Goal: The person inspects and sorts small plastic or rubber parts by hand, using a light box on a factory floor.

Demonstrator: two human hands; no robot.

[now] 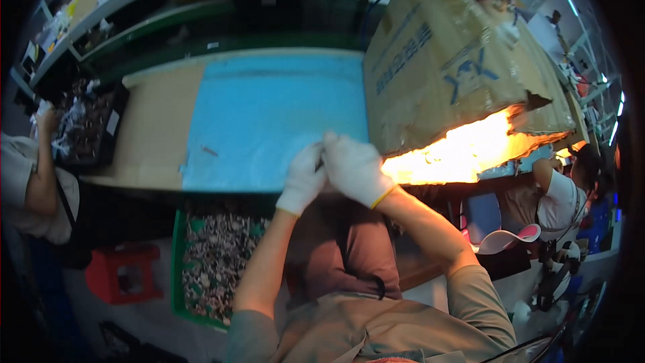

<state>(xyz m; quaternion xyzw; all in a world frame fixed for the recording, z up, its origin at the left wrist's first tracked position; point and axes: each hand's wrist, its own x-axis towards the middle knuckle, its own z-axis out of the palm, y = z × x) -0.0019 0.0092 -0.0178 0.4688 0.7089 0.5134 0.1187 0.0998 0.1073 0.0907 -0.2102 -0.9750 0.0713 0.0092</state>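
Observation:
My left hand [302, 176] and my right hand [354, 169], both in white knitted gloves, meet over the front edge of a blue mat [275, 107]. Their fingers are closed and pressed together. A small dark patch shows between them, but the fingers hide most of it, so its kind cannot be made out. On the mat, left of my hands, lies a small thin brownish piece [209, 152].
A large cardboard box [410, 81] stands right of the mat, glowing brightly from its torn opening. Below the bench, a green crate [178, 275] holds many small parts. Left are a red stool [101, 275], a black tray [121, 104] and another person's hand [47, 119].

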